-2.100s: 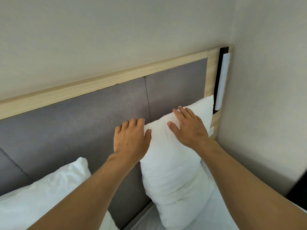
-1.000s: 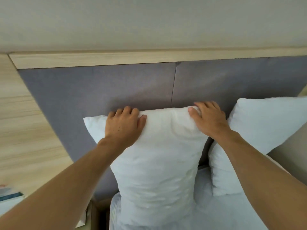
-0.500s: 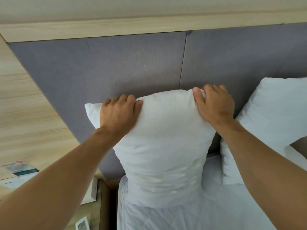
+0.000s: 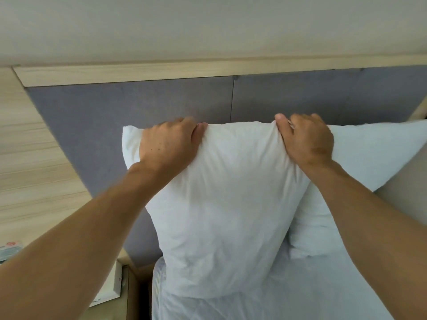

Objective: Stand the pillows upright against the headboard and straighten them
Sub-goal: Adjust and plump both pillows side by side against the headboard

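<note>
A white left pillow [image 4: 226, 204] stands upright against the grey padded headboard [image 4: 129, 107], its bottom edge on the mattress. My left hand [image 4: 168, 144] grips its top edge near the left corner, fingers curled over the back. Near the top right corner my right hand [image 4: 307, 139] pinches the fabric, thumb in front. A second white pillow [image 4: 369, 153] leans against the headboard at the right, partly behind my right arm and touching the first one.
A pale wooden rail [image 4: 208, 70] caps the headboard under a cream wall. A wood-grain panel [image 4: 30, 162] runs down the left. Below it stands a bedside unit with a white box [image 4: 113, 287] and a printed card [image 4: 9, 250]. White bedding [image 4: 288, 294] covers the mattress.
I moved from the right pillow to the left one and took hold of its top. Since half a second ago both hands have closed tighter over the top edge and the pillow's top is flatter.
</note>
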